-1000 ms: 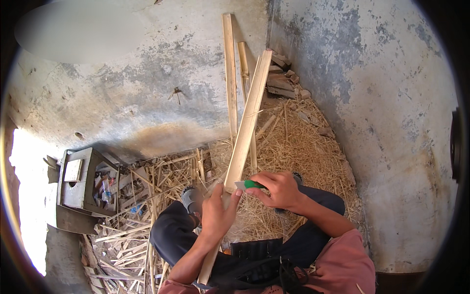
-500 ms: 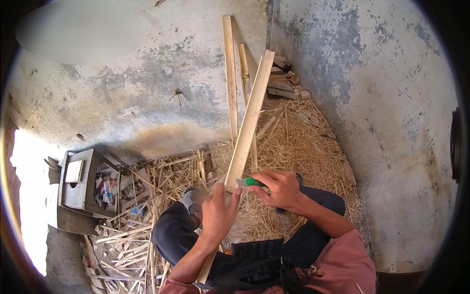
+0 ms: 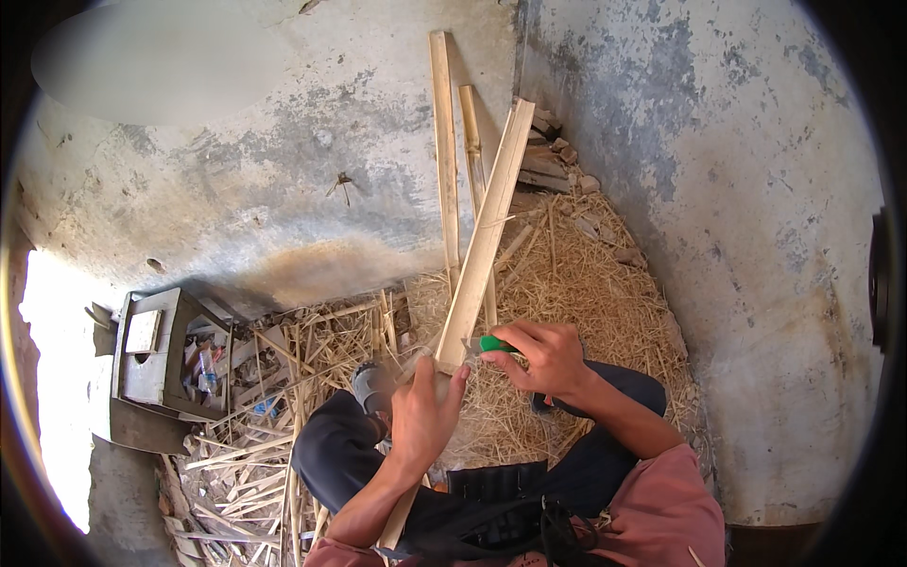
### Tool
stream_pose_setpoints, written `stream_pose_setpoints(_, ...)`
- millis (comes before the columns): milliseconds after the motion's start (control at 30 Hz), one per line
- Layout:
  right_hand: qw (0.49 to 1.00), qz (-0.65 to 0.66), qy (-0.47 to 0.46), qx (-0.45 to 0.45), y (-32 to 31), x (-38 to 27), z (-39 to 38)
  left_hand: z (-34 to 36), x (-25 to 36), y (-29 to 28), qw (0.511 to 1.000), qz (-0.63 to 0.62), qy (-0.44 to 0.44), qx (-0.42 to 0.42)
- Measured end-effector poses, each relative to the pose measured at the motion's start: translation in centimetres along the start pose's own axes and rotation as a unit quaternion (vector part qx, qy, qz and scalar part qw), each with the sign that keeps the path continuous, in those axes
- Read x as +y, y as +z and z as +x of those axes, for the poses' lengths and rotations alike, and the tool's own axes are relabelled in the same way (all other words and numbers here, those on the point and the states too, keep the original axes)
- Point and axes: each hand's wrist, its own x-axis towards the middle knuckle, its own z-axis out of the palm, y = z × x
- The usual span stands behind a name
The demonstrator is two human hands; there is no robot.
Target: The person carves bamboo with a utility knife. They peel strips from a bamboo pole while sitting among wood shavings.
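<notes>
A long pale bamboo strip (image 3: 487,222) runs from low in the view up toward the wall corner, a thin sliver curling from its edge. My left hand (image 3: 423,425) grips its lower part, thumb raised along the right edge. Just right of that thumb, my right hand (image 3: 543,364) is closed on a small knife with a green handle (image 3: 493,344); its blade lies at the strip's right edge, partly blurred. My crossed legs in dark trousers (image 3: 340,444) are beneath my hands.
Two more strips (image 3: 440,142) stand against the back wall, near rubble (image 3: 553,151) in the corner. Straw shavings (image 3: 590,283) and split sticks (image 3: 241,491) cover the floor. A wooden box (image 3: 151,350) holding litter sits at left, beside a bright opening (image 3: 57,378).
My right hand and the knife have moved a little up and to the right along the strip. The strip's top has shifted slightly right; my left hand has barely moved.
</notes>
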Motion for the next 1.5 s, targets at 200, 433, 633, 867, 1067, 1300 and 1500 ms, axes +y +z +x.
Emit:
stream_pose_setpoints(200,1.0,-0.008,-0.004,0.001,-0.1,0.3,0.0,-0.1,-0.1,-0.1,1.0,-0.005,-0.009,-0.014)
stream_pose_setpoints(433,1.0,-0.009,0.001,0.007,-0.1,0.6,0.1,-0.1,-0.1,-0.1,1.0,0.012,0.009,-0.003)
stream_pose_setpoints(633,1.0,-0.007,-0.011,0.026,-0.1,0.7,0.3,-0.2,-0.2,0.0,1.0,0.014,0.01,-0.002)
stream_pose_setpoints(867,0.999,-0.012,-0.012,0.03,-0.1,0.8,0.5,-0.3,-0.2,-0.3,1.0,0.012,-0.002,-0.019)
stream_pose_setpoints(1067,0.999,0.0,0.015,0.041,-0.5,1.0,0.7,-0.4,0.0,-0.7,0.999,0.011,-0.02,-0.045)
stream_pose_setpoints(1300,0.933,-0.069,0.318,0.156,-7.9,13.0,2.3,-4.0,1.3,-1.1,0.991,-0.014,-0.011,-0.136)
stream_pose_setpoints(1500,0.949,0.045,0.277,0.141,-5.8,9.9,1.3,-4.1,1.8,-2.8,0.993,-0.033,-0.013,-0.11)
